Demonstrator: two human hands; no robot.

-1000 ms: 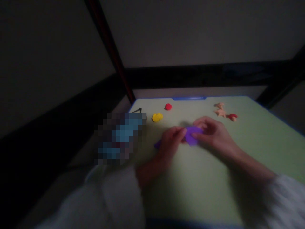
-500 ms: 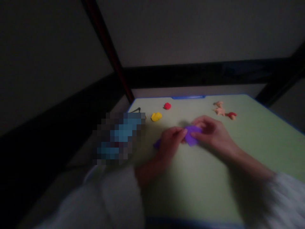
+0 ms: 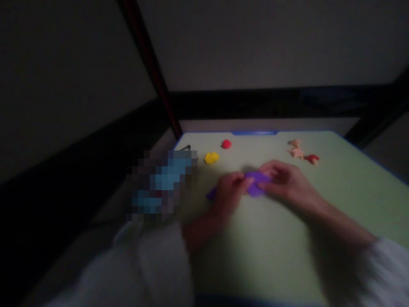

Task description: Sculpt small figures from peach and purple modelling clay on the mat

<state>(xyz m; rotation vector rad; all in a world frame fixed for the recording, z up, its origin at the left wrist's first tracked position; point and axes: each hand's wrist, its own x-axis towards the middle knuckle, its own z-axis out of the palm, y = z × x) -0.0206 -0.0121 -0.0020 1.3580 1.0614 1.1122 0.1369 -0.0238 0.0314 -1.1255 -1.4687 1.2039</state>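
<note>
In dim light, both hands meet over a flat purple clay piece near the middle of a pale green board. My left hand pinches the piece's left edge with its fingers curled. From the right, my right hand closes thumb and fingers on the other edge. A further bit of purple clay pokes out behind my left hand.
A yellow clay lump and a small red lump lie at the board's far left. Peach-coloured shapes and a red-and-peach piece sit at the far right. A blurred blue object lies off the board's left edge.
Both hands keep hold of the purple piece and have barely shifted; the fingers have drawn slightly closer over it.
</note>
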